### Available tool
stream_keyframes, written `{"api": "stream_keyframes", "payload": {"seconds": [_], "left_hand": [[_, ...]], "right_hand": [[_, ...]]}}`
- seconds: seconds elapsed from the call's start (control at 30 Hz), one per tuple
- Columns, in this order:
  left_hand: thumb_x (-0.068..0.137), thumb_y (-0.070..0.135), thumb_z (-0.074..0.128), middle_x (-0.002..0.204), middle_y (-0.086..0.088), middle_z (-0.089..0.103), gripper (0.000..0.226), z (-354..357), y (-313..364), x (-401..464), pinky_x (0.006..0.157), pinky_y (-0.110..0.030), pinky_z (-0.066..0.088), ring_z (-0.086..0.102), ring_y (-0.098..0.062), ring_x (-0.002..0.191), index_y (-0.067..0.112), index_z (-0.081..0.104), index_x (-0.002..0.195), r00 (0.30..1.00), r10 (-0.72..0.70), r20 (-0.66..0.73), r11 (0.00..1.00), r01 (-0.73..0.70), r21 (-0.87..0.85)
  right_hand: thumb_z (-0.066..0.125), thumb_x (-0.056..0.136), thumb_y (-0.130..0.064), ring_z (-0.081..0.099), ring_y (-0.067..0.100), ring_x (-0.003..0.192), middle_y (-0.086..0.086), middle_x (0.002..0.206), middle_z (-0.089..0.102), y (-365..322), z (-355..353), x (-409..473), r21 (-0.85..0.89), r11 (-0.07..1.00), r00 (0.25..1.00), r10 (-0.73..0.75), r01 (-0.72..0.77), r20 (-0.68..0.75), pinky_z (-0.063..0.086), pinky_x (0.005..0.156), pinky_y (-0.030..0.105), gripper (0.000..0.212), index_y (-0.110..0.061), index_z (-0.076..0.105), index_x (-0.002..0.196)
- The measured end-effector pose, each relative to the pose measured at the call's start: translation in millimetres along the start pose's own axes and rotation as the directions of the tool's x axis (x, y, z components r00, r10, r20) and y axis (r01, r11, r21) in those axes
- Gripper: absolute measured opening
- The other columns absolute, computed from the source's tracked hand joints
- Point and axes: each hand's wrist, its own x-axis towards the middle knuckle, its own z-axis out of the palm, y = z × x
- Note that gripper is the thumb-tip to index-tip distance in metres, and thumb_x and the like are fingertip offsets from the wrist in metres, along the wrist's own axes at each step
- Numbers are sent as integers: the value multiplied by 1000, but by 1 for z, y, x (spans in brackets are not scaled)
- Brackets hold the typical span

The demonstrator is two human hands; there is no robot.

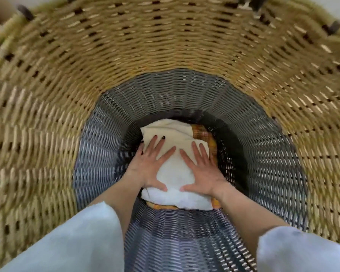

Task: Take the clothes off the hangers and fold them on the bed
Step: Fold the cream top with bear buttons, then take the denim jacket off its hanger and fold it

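Basket (165, 55) fills nearly everything from where I stand: tan weave up top, grey weave lower down, deep and narrow. At its bottom lies a folded white cloth (177, 175), resting on an orange plaid piece (203, 134) that peeks out at the far and near edges. Both arms reach down in pale sleeves (71, 238). Left hand (149, 163) and right hand (202, 169) lie flat, fingers spread wide, pressing the cloth and gripping nothing. To seat it well, I'd say press evenly with both palms, keep the folds square, then lift the hands straight up so nothing drags.
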Motion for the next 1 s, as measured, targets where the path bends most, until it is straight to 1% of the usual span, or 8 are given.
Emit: {"api": "stream_keyframes", "payload": {"seconds": [0.13, 0.33, 0.43, 0.53, 0.6, 0.67, 0.8, 1.0], "left_hand": [[55, 81, 61, 148, 0, -39, 132, 23, -4, 16, 113, -59, -2, -33, -29, 138, 40, -37, 132, 995, -77, 56, 996, 79, -42], [60, 74, 67, 153, -6, -32, 131, -12, -1, -7, 113, -56, 2, -28, -31, 140, 37, -29, 141, 977, -105, 186, 991, 119, -67], [66, 66, 69, 156, -7, -24, 125, -55, 7, -48, 113, -58, 5, -21, -32, 143, 37, -24, 144, 959, -130, 251, 981, 162, -110], [74, 60, 66, 157, -8, -17, 113, -114, 18, -94, 113, -59, 7, -11, -33, 145, 37, -17, 147, 957, -111, 269, 979, 153, -138], [80, 57, 62, 158, -9, -10, 101, -176, 28, -134, 114, -57, 10, -4, -32, 145, 35, -7, 149, 971, -83, 226, 981, 120, -155], [86, 52, 56, 158, -10, 6, 86, -241, 41, -172, 114, -53, 17, 8, -32, 145, 29, 4, 151, 986, -62, 154, 980, 89, -176], [94, 42, 47, 145, -9, 37, 58, -374, 68, -244, 104, -45, 37, 36, -29, 132, 19, 33, 145, 999, -19, -43, 978, 10, -206], [96, 35, 45, 133, -8, 51, 45, -556, 135, -347, 97, -39, 45, 50, -27, 120, 15, 45, 136, 963, 104, -247, 969, -154, -194]], "right_hand": [[54, 69, -77, -43, 23, 129, 1, 134, -52, 15, 21, 15, 11, 999, 998, 53, -53, 44, -14, 112, 56, 114, -45, -39, 127], [53, 74, -73, -33, 27, 138, 0, 144, -42, 1, -7, -17, 8, 995, 993, 103, -104, 63, -9, 113, 59, 108, -42, -25, 141], [50, 84, -61, -22, 26, 143, 3, 156, -22, -13, -42, -66, 60, 984, 985, 165, -168, 39, -3, 115, 56, 91, -37, -10, 148], [45, 93, -45, 0, 24, 146, 2, 158, 9, -31, -94, -117, 139, 969, 977, 192, -205, 97, 10, 115, 52, 65, -25, 19, 150], [45, 93, -39, 24, 28, 139, 8, 146, 38, -45, -146, -164, 232, 943, 970, 214, -237, 119, 30, 109, 48, 50, -19, 40, 139], [44, 93, -35, 43, 28, 127, 8, 132, 55, -56, -199, -213, 301, 915, 961, 236, -269, 143, 42, 98, 40, 43, -20, 47, 133], [39, 96, -32, 48, 25, 125, 4, 137, 52, -75, -305, -309, 396, 878, 963, 249, -270, 104, 40, 101, 32, 41, -19, 49, 135], [36, 96, -25, 49, 25, 123, 5, 133, 56, -87, -455, -489, 477, 834, 901, 398, -278, -170, 40, 102, 34, 37, -18, 54, 128]]}}
